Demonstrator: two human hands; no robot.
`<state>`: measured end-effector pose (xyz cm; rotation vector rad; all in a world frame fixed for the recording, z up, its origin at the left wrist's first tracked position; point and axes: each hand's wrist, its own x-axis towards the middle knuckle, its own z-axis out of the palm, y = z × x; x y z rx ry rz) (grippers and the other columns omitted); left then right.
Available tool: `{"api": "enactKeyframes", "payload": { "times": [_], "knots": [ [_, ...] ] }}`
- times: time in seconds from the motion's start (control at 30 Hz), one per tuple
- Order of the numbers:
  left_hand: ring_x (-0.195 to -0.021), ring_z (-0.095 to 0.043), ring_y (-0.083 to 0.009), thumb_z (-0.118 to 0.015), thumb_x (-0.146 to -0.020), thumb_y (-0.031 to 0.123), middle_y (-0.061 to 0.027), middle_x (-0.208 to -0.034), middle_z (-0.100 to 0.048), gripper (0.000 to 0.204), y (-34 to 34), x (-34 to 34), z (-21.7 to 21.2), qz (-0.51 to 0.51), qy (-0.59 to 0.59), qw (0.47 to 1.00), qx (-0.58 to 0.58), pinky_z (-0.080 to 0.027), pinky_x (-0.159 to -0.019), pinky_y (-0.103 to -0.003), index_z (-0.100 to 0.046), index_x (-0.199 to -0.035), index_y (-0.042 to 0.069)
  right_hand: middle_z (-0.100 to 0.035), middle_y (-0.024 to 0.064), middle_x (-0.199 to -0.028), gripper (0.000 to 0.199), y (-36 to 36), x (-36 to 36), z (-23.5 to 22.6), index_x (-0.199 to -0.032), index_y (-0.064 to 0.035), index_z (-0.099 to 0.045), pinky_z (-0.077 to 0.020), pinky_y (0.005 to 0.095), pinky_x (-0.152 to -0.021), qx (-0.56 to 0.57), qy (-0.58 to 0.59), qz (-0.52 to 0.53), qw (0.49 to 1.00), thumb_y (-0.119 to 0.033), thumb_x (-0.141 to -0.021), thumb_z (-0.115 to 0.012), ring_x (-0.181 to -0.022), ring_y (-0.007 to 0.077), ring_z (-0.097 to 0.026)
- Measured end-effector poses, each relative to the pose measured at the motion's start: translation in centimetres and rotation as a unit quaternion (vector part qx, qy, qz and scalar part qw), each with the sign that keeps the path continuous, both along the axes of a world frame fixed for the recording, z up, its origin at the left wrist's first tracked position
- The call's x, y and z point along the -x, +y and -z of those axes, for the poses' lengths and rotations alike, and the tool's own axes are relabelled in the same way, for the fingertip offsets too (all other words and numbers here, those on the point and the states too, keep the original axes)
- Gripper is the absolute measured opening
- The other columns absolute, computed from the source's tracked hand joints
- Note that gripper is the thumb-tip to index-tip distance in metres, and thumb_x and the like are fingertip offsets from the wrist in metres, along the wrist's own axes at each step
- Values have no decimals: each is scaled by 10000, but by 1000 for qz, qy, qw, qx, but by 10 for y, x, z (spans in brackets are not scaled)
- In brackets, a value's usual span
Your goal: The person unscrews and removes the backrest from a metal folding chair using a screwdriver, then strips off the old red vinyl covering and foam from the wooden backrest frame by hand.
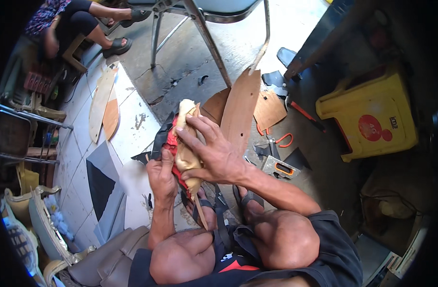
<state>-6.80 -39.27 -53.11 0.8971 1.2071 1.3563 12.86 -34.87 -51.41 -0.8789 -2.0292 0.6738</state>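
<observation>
Above my knees I hold a padded piece made of a pale yellow foam pad point(185, 155), red fabric point(171, 138) and black sheet material point(160, 141). A thin wooden strip point(201, 214) sticks out from its lower end. My left hand point(163, 181) grips the red and black side, with the thumb pressed along it. My right hand point(216, 152) is wrapped over the foam from the right, its fingers on top and the thumb low on the pad. What lies under the piece, including some of my left fingers, is hidden.
Orange-handled scissors point(284, 140), a silver staple gun point(280, 167) and a curved plywood panel point(240, 112) lie right. A yellow plastic stool point(367, 124) stands farther right. Black sheeting point(100, 186) lies left. A chair point(199, 21) stands ahead; a person point(92, 31) sits far left.
</observation>
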Motion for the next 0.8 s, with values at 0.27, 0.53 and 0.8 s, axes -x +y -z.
{"api": "enactKeyframes", "payload": {
  "times": [0.27, 0.53, 0.8],
  "knots": [
    [-894, -717, -189, -487, -1103, 363, -157, -1091, -702, 420, 8, 28, -28, -126, -13, 989, 75, -614, -786, -308, -585, -1238, -22, -690, 172, -1214, 387, 30, -117, 29, -1173, -35, -681, -536, 439, -978, 60, -99, 357, 927, 5, -789, -701, -1118, 374, -661],
    [-1051, -660, -222, -755, -930, 147, -153, -1180, -671, 445, 13, 4, -23, -24, 165, 986, -10, -512, -990, -354, -560, -1274, -57, -576, 205, -1411, 670, 25, -44, -18, -1410, -61, -574, -442, 441, -1132, -17, 3, 41, 999, -149, -794, -823, -1390, 383, -500],
    [-689, -628, -319, -668, -944, 43, -176, -833, -633, 191, 19, -21, -38, -49, 517, 840, -159, -494, -631, -393, -703, -1115, -33, -687, 127, -1072, 377, 42, -19, -23, -1208, -58, -679, -556, 407, -833, -55, -63, -21, 996, -187, -868, -780, -980, 323, -685]
  ]
}}
